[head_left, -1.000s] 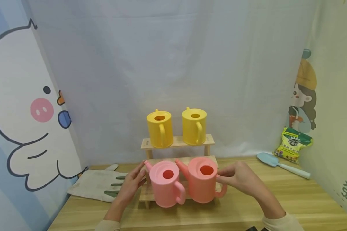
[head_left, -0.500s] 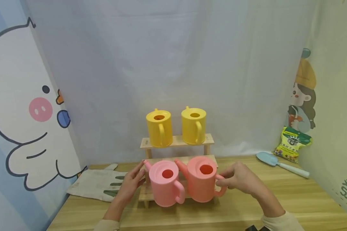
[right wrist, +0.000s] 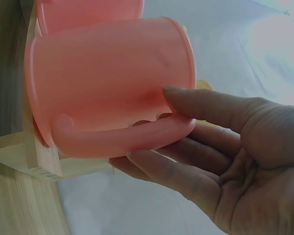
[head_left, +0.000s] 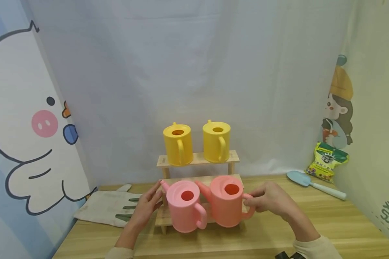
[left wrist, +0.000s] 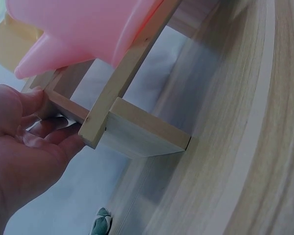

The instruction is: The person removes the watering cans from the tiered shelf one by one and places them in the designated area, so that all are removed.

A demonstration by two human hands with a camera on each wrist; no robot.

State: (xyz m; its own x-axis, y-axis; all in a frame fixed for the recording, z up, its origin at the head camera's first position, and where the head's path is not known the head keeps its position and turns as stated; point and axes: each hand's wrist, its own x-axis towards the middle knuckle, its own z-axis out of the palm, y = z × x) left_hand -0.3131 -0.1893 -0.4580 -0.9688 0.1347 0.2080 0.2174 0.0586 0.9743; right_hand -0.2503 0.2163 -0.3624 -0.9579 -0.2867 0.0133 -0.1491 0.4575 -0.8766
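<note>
"Head view first: where was the coral watering can [head_left: 225, 208]?"

"By the right end of the lowest step [head_left: 163, 216] of the wooden stand [head_left: 197, 158], its spout towards the pink watering can [head_left: 183, 214] by the left end. Two yellow watering cans [head_left: 173, 151] stood on the top shelf."

"And the fingers?"

"Those of the right hand [head_left: 265, 199] pinched the handle [right wrist: 122, 142] of the coral can. Those of the left hand [head_left: 146, 207] curled about the stand's left end; how firmly, I couldn't tell."

"So which step was in hand?"

"Settling the coral can, I judged, with the left hand steadying the stand. The next move then called for checking the can sat securely, and easing off the handle without a tug."

"What was hard to make out?"

"Both pink-toned cans hid much of the lowest step's front edge, so how fully they rested on it was unclear. Whether the coral spout touched its neighbour, I couldn't say. Near the left edge of the bench [head_left: 269, 233], the left hand partly covered a glove [head_left: 105, 205]; a black object [head_left: 290, 256] beside the right sleeve [head_left: 316, 248] was cut off."
</note>
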